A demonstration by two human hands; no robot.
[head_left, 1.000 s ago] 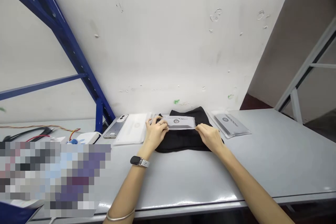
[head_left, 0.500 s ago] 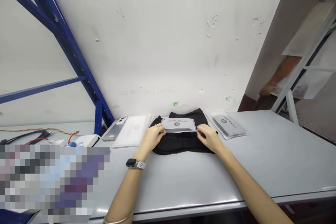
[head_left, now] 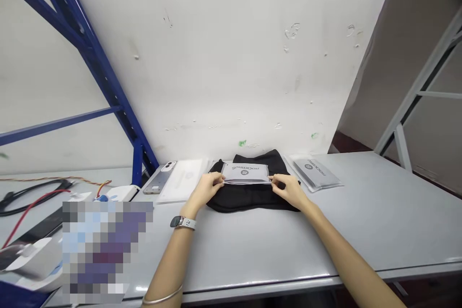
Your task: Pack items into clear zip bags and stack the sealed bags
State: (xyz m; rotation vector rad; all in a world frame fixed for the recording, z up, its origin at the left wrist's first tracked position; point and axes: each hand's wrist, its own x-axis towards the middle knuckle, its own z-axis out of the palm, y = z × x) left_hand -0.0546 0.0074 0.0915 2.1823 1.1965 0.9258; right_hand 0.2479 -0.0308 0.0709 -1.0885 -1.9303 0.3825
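Far left, cables: A black cable (head_left: 32,183) loops on the grey table (head_left: 375,211), with a red cable (head_left: 23,216) crossing in front of it.
Blue frame: A blue metal frame (head_left: 104,77) slants down against the white wall (head_left: 224,57) and meets the table's back left part.
Phone: What looks like a phone (head_left: 160,180) lies back upward, camera end toward the wall, just beside a stack of translucent white sleeves (head_left: 182,180).
Your left hand: Wearing a watch (head_left: 183,222) on a pale strap, with a bangle (head_left: 162,299) farther up the arm, your left hand (head_left: 207,188) pinches the left end of the packet at its near corner, thumb and fingers drawn close.
ROCKBROS packet: Between your hands, the frosted packet (head_left: 245,172) lies over a black cloth (head_left: 252,199), its lettering upside down to you; the cloth spreads out in front and behind.
Your right hand: Your right hand (head_left: 288,188) holds the opposite near corner in a narrow pinch.
Second packet: Near the wall, a similar packet (head_left: 317,174) rests at a slant, well apart from your fingers.
Far right: A grey metal frame (head_left: 404,142) stands beyond the table.
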